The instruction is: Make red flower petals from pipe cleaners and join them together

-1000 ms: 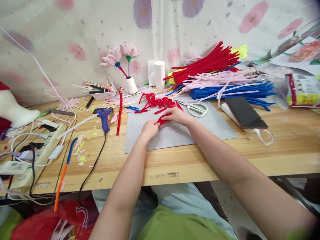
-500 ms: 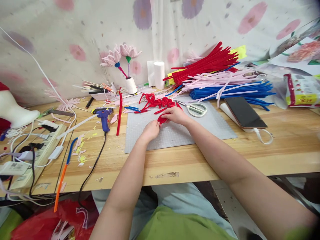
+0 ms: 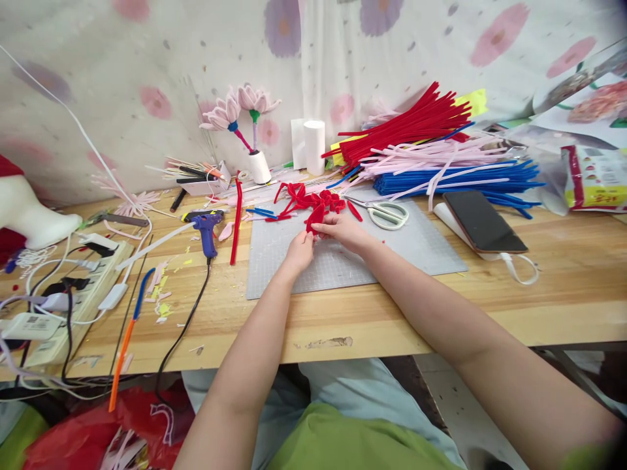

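Over the grey cutting mat [image 3: 284, 261], both hands are closed on a red pipe cleaner piece [image 3: 316, 217] that points up and away from me. My left hand [image 3: 300, 251] pinches its lower end between thumb and fingers. From the right, my right hand [image 3: 341, 232] grips the same piece close to the left fingertips, and fingers hide part of it. Just behind lie several bent and curled red pipe cleaners [image 3: 296, 192]. Scissors with pale green handles [image 3: 389, 215] rest to the right of my right hand.
Bundles of red [image 3: 406, 127], pink [image 3: 426, 160] and blue pipe cleaners [image 3: 460, 177] are piled at the back right, behind a phone [image 3: 484, 220]. Leftward are a blue glue gun [image 3: 208, 234] with its cord and a power strip [image 3: 81, 303]. Pink flowers [image 3: 255, 101] stand in a white holder [image 3: 258, 168].
The red piece has turned from lying tilted between the fingers to standing more upright. My right fingers have shifted slightly lower along it. The view has moved a little.
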The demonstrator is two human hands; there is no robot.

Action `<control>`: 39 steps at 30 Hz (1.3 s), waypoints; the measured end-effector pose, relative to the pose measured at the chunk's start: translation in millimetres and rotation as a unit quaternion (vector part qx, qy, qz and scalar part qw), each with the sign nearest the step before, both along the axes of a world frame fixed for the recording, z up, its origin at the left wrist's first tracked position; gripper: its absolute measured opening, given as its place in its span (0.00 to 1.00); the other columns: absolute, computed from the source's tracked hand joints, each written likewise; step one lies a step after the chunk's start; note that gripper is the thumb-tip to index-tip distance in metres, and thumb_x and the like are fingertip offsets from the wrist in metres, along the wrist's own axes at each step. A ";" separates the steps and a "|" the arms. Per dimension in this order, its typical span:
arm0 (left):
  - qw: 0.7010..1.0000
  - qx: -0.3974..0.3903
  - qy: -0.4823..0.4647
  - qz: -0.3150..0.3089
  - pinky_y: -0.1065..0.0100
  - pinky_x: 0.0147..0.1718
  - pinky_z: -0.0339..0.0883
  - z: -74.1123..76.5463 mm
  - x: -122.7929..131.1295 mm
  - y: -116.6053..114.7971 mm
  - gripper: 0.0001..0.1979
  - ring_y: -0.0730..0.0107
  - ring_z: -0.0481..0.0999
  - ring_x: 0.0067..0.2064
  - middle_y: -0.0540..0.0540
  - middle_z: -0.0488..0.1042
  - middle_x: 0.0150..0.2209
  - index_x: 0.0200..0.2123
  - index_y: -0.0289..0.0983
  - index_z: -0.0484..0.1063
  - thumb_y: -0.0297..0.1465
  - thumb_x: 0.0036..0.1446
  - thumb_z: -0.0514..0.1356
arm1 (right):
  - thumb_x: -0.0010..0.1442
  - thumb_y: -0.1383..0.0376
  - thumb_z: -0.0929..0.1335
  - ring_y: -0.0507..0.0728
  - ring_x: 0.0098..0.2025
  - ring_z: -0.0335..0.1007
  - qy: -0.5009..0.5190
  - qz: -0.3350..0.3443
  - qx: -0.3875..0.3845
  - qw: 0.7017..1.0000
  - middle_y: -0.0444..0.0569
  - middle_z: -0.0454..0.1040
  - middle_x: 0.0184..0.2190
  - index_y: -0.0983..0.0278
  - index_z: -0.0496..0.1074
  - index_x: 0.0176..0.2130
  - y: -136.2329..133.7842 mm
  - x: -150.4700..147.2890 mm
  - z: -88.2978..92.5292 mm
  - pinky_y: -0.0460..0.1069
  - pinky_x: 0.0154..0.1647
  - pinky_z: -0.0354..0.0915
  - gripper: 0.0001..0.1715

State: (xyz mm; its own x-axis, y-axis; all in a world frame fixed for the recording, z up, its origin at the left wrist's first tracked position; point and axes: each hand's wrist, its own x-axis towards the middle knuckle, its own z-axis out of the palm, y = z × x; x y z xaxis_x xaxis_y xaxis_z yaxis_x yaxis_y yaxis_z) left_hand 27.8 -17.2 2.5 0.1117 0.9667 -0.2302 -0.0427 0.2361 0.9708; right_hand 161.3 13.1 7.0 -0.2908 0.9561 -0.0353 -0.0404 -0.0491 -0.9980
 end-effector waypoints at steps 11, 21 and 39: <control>0.982 -0.090 -0.159 -0.049 0.69 0.27 0.70 16.0 -0.2 -8.2 0.11 0.81 0.64 0.19 0.51 0.64 0.20 0.30 0.29 0.68 0.29 0.59 0.50 | 0.41 0.61 0.69 0.48 0.23 0.61 -0.098 -0.050 0.063 0.992 0.43 0.68 0.18 0.68 0.70 0.23 -3.5 0.0 12.8 0.46 0.27 0.57 0.11; 0.989 -0.087 -0.117 -0.032 0.67 0.29 0.71 16.6 -2.9 -6.6 0.07 0.73 0.75 0.25 0.46 0.72 0.23 0.31 0.29 0.71 0.25 0.55 0.55 | 0.44 0.55 0.69 0.49 0.24 0.59 -0.104 -0.057 0.117 0.986 0.42 0.66 0.19 0.67 0.69 0.23 1.4 -0.7 2.7 0.46 0.27 0.56 0.17; 0.991 -0.077 -0.114 0.006 0.64 0.40 0.69 18.6 -11.0 0.0 0.05 0.66 0.78 0.33 0.41 0.78 0.27 0.31 0.30 0.74 0.27 0.51 0.60 | 0.45 0.52 0.69 0.49 0.29 0.63 0.034 -0.029 0.046 0.998 0.44 0.70 0.26 0.66 0.71 0.28 -8.1 -14.0 -6.3 0.45 0.31 0.61 0.19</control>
State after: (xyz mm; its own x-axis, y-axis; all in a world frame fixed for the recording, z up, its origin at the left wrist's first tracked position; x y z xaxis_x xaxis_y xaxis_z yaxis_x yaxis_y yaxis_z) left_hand 16.8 -17.2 21.1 0.1660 0.9239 -0.3446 -0.2603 0.3782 0.8884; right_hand 147.3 5.0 0.8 -0.2338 0.9696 0.0719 -0.1087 0.0474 -0.9929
